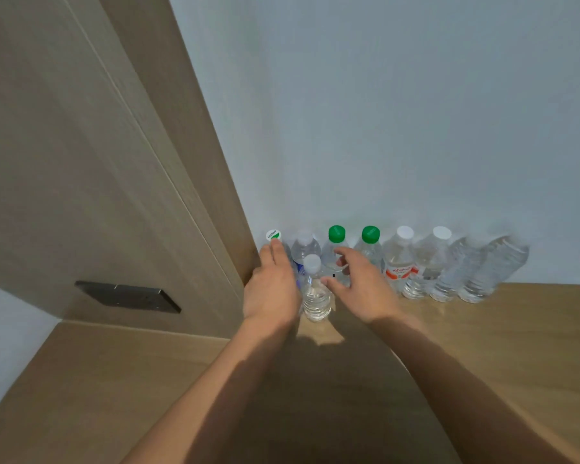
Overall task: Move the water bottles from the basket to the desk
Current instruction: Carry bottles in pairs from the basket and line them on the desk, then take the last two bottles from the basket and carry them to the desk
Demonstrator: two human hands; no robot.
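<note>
Bottle row [399,262] blocks wall side; desk [482,346] front + right free.

We see the water bottles standing upright on the wooden worktop [516,329], most in a row against the wall. One clear white-capped bottle [315,293] stands in front of the row. Behind it are a blue-labelled bottle [304,250], two green-capped bottles [336,234] [370,235], a red-labelled white-capped bottle [399,262], and further clear ones to the right, blurred.
</note>
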